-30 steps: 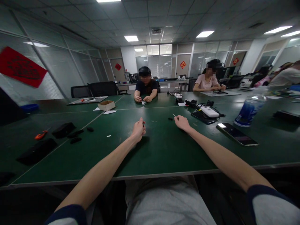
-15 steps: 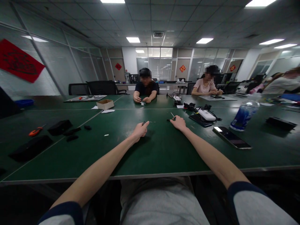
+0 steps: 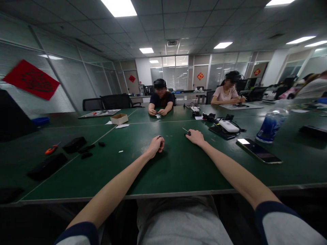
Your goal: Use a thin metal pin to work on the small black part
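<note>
My right hand point(image 3: 195, 138) is closed around a small screwdriver point(image 3: 187, 132) with a dark handle. Its thin metal shaft points up and to the left, away from the fingers. My left hand point(image 3: 155, 147) is curled above the green table point(image 3: 143, 177), with a gap between the two hands. A bit of something small and dark point(image 3: 160, 136) shows at the top of the left fist; the fingers hide the rest, so its kind cannot be made out. A white scrap point(image 3: 121, 151) lies left of that hand.
At the right are a phone point(image 3: 258, 150), a bottle with blue label point(image 3: 272, 124) and a white device point(image 3: 228, 126) with cables. Black cases point(image 3: 47, 166) and an orange-handled tool point(image 3: 51, 149) lie left. A cardboard box point(image 3: 119, 118) stands farther back. Two people sit across the table.
My left hand has turned, so less of the dark piece shows and the thumb no longer points forward. The screwdriver shaft now leans flatter to the left. The whole view has shifted slightly.
</note>
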A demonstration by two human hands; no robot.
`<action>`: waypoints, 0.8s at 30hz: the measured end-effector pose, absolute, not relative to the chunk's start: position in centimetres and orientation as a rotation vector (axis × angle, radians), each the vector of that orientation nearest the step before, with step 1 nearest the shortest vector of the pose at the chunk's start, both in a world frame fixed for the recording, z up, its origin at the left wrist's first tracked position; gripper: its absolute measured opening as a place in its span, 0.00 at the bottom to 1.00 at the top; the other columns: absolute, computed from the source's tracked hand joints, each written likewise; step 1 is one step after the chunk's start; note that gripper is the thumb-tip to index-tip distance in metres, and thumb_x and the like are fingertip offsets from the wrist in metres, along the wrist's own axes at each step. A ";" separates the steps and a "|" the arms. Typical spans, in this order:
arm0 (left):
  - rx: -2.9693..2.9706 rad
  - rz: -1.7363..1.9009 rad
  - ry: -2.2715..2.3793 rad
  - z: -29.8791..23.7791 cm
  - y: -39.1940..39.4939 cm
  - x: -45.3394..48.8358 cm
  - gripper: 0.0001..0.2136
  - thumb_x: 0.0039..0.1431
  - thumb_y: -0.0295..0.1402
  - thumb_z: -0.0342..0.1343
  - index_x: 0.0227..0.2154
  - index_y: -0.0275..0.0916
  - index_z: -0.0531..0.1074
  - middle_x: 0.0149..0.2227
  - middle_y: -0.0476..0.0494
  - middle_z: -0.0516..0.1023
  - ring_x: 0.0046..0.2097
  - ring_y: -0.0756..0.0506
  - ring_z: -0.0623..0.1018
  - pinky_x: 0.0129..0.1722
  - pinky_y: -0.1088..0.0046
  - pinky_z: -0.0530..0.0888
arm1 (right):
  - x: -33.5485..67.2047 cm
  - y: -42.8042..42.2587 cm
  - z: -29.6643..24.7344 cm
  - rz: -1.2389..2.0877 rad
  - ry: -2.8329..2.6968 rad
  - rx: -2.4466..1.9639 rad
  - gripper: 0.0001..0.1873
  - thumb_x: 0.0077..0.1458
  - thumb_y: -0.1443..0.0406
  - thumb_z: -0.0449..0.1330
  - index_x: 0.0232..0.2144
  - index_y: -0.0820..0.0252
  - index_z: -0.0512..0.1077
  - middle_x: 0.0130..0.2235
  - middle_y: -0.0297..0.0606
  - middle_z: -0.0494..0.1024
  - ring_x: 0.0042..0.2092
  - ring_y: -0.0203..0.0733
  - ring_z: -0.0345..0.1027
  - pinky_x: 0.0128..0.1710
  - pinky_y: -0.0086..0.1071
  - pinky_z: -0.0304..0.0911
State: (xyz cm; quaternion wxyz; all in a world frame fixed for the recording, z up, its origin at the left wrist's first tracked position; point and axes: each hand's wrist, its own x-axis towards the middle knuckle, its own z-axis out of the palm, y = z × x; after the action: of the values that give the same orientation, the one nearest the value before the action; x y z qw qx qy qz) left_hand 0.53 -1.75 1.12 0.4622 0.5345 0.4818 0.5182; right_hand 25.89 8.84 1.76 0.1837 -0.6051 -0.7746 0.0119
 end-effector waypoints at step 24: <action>2.361 0.877 1.535 1.8 -1.9 3.1 0.11 0.52 0.41 0.58 0.34 0.42 0.76 0.30 0.45 0.76 0.32 0.46 0.74 0.31 0.76 0.66 | 24.9 1.4 2.7 0.356 -2.446 -1.026 0.13 0.53 0.58 0.57 0.41 0.48 0.73 0.40 0.30 0.76 0.41 0.40 0.69 0.42 0.30 0.61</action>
State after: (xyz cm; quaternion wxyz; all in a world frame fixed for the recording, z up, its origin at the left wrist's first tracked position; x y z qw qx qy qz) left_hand 3.10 -1.86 1.78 0.0957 0.7967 0.5181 0.2960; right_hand 24.87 1.38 2.72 0.2309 -0.3729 -0.8893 0.1295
